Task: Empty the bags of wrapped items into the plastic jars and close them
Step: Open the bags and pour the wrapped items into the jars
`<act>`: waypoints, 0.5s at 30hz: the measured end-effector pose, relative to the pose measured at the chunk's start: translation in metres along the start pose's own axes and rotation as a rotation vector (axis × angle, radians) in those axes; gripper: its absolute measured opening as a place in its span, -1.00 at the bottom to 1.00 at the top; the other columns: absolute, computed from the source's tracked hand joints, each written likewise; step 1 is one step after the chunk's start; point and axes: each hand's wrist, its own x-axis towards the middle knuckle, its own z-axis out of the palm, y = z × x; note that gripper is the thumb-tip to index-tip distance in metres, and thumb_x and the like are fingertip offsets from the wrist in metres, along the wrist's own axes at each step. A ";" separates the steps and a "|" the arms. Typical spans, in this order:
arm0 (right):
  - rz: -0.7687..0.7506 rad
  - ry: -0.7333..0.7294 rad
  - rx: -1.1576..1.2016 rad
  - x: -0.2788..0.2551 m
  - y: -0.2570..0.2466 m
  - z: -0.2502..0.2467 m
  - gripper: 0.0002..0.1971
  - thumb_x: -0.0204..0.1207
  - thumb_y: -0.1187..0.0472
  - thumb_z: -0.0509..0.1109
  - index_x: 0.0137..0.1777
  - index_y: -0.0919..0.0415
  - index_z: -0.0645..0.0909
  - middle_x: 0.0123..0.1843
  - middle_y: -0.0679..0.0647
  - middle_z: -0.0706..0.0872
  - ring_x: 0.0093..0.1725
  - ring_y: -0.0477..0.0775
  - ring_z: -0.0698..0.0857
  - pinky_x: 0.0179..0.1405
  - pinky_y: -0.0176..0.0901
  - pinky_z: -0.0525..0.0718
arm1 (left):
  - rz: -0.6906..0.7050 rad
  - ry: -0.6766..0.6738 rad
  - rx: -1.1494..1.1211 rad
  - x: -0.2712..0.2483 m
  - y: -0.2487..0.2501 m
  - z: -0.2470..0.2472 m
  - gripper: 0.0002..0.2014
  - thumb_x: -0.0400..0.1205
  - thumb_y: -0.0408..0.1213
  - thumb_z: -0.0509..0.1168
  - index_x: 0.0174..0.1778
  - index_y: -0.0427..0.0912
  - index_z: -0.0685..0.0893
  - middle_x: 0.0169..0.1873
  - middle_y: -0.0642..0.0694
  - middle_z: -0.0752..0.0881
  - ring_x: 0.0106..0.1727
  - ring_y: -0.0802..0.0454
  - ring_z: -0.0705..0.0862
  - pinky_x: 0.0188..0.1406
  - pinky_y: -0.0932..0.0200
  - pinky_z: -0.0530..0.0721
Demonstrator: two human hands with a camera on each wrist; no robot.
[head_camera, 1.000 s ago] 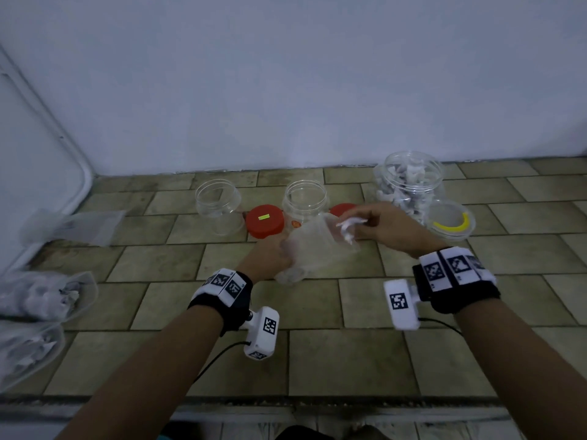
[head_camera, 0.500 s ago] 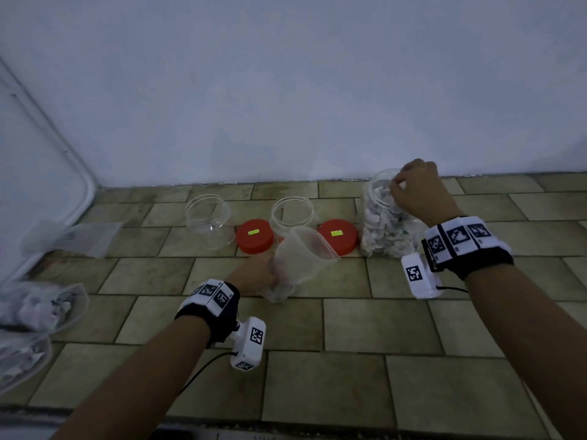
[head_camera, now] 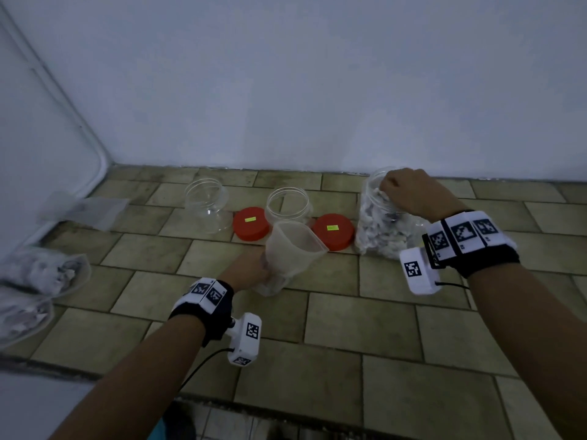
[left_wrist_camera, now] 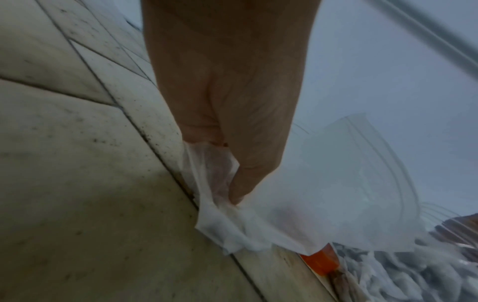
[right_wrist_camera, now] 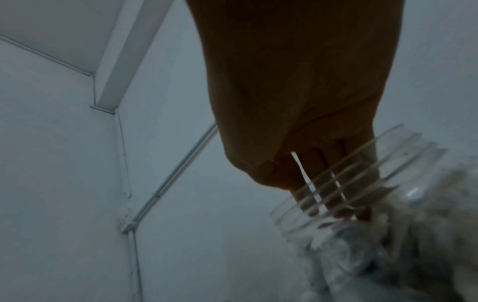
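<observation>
Tiled floor [head_camera: 349,328], full jar [head_camera: 381,230], empty bag [head_camera: 292,249]

Left hand [head_camera: 251,270]: low by the floor, my fingers pinch the bag [head_camera: 290,249] at its bottom.
Right hand [head_camera: 409,193]: raised at the jar [head_camera: 381,230] mouth, my fingers [right_wrist_camera: 318,175] dipped inside its rim.

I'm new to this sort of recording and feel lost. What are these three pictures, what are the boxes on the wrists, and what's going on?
A person works with bare hands, wearing one camera on the head and one on each wrist; the boxes are those wrist cameras. The head view shows a tiled floor with two empty jars, two red lids and full bags at the left. The left hand pinches an emptied plastic bag. The right hand reaches its fingers into the filled jar.
</observation>
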 end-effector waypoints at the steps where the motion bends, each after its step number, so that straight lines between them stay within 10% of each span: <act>1: -0.024 0.092 0.051 0.001 -0.001 0.006 -0.74 0.61 0.25 0.10 -0.10 0.35 0.60 -0.10 0.25 0.66 -0.09 0.24 0.59 -0.22 -0.07 0.49 | -0.015 0.030 -0.040 -0.004 0.000 0.001 -0.76 0.71 -0.22 0.22 0.09 -0.33 0.66 -0.02 -0.21 0.75 0.01 -0.16 0.72 0.12 -0.12 0.68; 7: -0.294 0.360 0.180 -0.009 -0.063 0.053 -0.81 0.51 0.33 0.24 0.04 0.32 0.65 0.04 0.23 0.60 0.10 0.21 0.54 0.06 -0.07 0.54 | -0.141 0.215 -0.419 -0.037 -0.019 -0.013 -0.61 0.48 0.07 0.27 -0.02 -0.19 0.70 -0.11 -0.12 0.77 -0.08 -0.05 0.75 0.03 -0.04 0.70; 12: -0.406 -0.095 0.281 -0.015 -0.147 0.109 -0.30 0.41 -0.24 0.38 0.46 0.10 0.35 0.43 0.12 0.45 0.41 0.17 0.42 0.37 0.14 0.46 | -0.120 0.418 -0.592 -0.082 -0.055 -0.028 -0.81 0.61 -0.25 0.42 0.11 -0.17 0.68 -0.08 -0.13 0.79 -0.10 0.02 0.78 -0.10 0.10 0.75; 15: -0.486 -0.282 0.318 -0.014 -0.196 0.134 -0.05 0.30 -0.21 0.52 0.59 0.05 0.10 0.55 0.05 0.30 0.47 0.09 0.36 0.41 0.10 0.43 | -0.126 0.498 -0.677 -0.109 -0.089 -0.042 -0.75 0.59 -0.31 0.42 0.19 -0.12 0.67 -0.04 -0.06 0.80 -0.08 0.13 0.78 -0.12 0.20 0.76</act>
